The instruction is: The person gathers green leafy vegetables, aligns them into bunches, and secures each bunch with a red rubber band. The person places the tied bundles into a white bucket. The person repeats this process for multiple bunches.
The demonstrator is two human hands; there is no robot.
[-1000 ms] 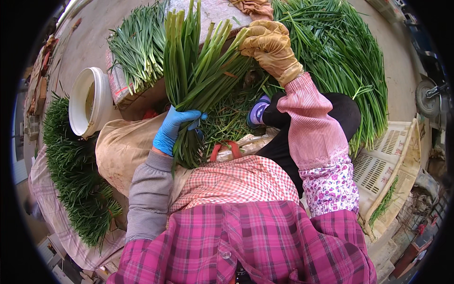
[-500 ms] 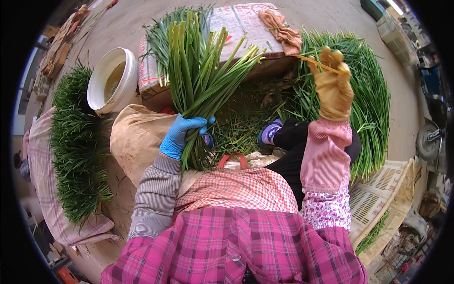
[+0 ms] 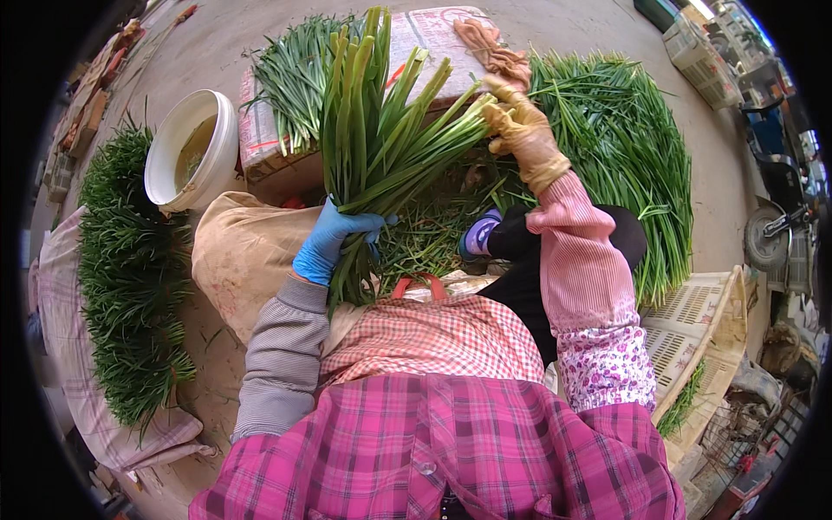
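Observation:
My left hand (image 3: 334,240), in a blue glove, is wrapped round a bunch of garlic chives (image 3: 368,139). The pale stem ends fan upward and to the right, and the leaf ends hang below my fist. My right hand (image 3: 518,130), in a tan rubber glove, is at the rightmost stem ends of this bunch, its fingers bent and closed on them. Exactly which stems it pinches is partly hidden by the fingers. A large heap of garlic chives (image 3: 624,165) lies to the right of my right hand.
A wrapped box (image 3: 425,65) in front bears more chives (image 3: 299,82) and a brownish cloth (image 3: 490,48). To the left stand a white bucket (image 3: 227,143) with murky liquid and a row of upright chive bunches (image 3: 130,286). A pale plastic crate (image 3: 685,321) is at the right.
My right hand has come leftward from beside the heap to the stem ends; the yellowish strip it held no longer shows clearly. My left hand keeps its hold on the bunch.

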